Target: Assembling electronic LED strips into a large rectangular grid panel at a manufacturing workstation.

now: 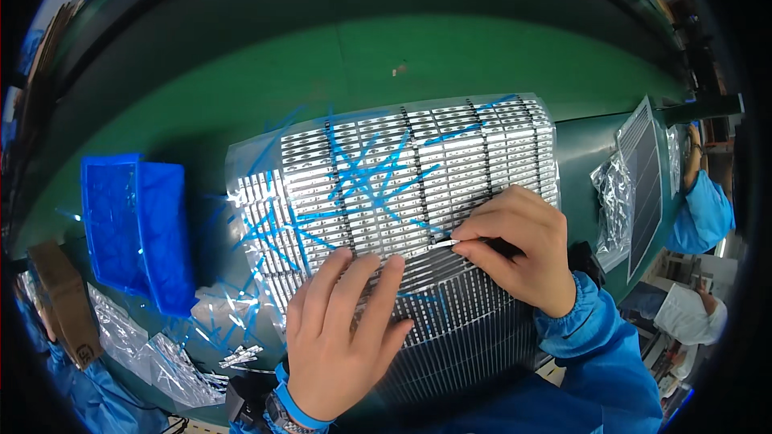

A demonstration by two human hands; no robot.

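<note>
A large sheet [378, 185] with rows of narrow white strips, dark spots along them, lies in front of me under a clear film. Its lower part [450, 341] is dark with thin lines. My left hand [342, 329] rests on the sheet's lower left, fingers stretched and slightly apart, holding nothing. At the lower middle, my right hand [515, 249] pinches the end of a small white strip [442, 244] between thumb and forefinger, at the edge of the white rows. Thin blue strips [370, 173] lie scattered across the sheet.
A blue plastic bin [137, 229] stands at the left, with a cardboard box [64, 301] beyond it. Clear plastic bags [173, 362] and loose strips [241, 356] lie lower left. Another panel [643, 193] and a crumpled clear bag [613, 197] lie right, near a co-worker's blue sleeve [701, 213].
</note>
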